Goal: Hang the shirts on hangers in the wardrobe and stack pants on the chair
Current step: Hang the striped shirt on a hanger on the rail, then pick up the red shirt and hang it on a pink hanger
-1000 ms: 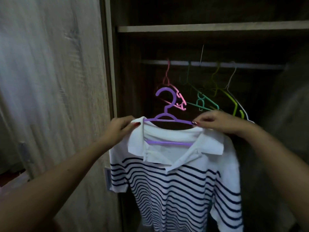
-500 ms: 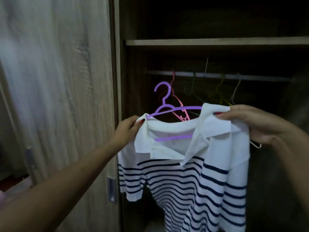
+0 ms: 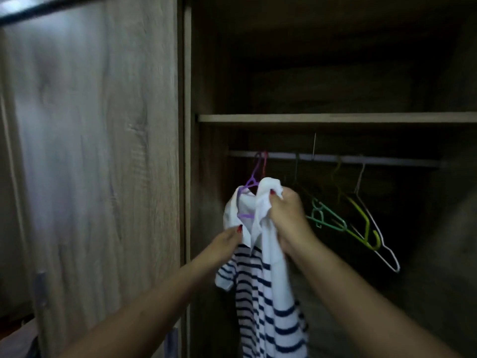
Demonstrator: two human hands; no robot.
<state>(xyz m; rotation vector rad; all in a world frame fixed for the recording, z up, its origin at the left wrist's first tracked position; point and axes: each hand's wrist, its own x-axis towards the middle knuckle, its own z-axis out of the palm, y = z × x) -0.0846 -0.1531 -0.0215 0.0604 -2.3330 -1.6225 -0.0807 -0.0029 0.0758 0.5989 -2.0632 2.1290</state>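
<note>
The shirt [image 3: 260, 293], white with navy stripes and a plain white collar, hangs bunched on a purple hanger [image 3: 251, 180]. The right hand [image 3: 286, 215] has its fingers curled round the gathered collar. The left hand [image 3: 228, 241] pinches the collar edge, lower and to the left. Above the fingers, the hook reaches the rail [image 3: 387, 159], seemingly over it, though the dimness blurs this. A green hanger [image 3: 327, 215] hangs to the right of the fingers.
</note>
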